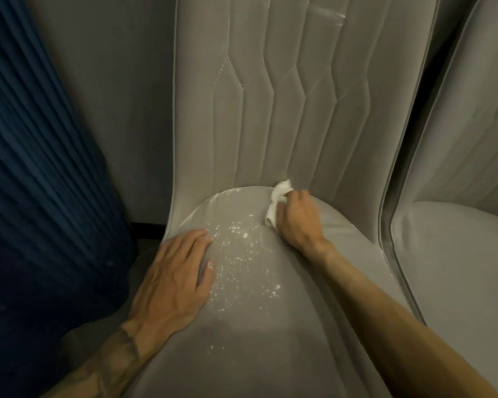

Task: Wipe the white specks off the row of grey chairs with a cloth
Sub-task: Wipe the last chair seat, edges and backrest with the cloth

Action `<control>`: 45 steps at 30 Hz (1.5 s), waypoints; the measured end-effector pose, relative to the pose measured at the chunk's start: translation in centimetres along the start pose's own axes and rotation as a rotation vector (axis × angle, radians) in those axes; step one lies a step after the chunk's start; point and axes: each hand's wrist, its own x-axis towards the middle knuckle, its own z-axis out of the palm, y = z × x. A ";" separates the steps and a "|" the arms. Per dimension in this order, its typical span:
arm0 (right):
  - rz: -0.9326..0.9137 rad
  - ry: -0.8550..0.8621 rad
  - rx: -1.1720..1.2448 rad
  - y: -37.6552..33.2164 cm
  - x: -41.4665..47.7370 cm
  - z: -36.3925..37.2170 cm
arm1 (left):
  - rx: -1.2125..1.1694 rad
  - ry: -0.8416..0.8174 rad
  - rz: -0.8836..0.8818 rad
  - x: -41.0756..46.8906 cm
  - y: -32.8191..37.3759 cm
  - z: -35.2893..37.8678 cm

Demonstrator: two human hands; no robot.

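— Grey chair [270, 340] fills centre frame; white specks [239, 248] scattered mid-seat.
— Hands?
— Noted: left hand [173, 274] flat, fingers straight and together, beside specks; right hand [298, 219], fingers clamped on cloth [281, 191], at seat's back edge.

The chair [270, 340] has plain grey upholstery on the seat. Its backrest is the same grey, stitched into vertical channels that kink in a zigzag at mid-height. The specks [242, 259] are white, scattered irregularly over the middle of the seat. A whitish smear [328, 11] marks the top of the backrest. The cloth [278, 196] is white, unpatterned. The second chair [457, 268], at the right, is matching grey with a paler edge seam. The curtain [26, 168], at the left, is dark blue in narrow pleats. The wall [112, 96] is flat grey. The left forearm [112, 360] bears a dark tattoo
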 end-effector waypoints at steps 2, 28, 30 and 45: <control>-0.235 -0.063 0.105 -3.1 -2.4 1.5 | -0.003 -0.002 -0.008 0.0 -0.1 0.0; -0.548 -0.236 0.155 -7.0 -2.9 1.6 | -0.058 0.036 0.004 0.4 -0.5 0.5; -0.557 -0.240 0.106 -5.1 -2.2 0.7 | -0.049 0.036 0.004 0.3 -0.5 0.5; -0.351 -0.172 0.052 -5.3 0.9 1.2 | -0.016 0.162 -0.135 -1.3 0.4 -0.8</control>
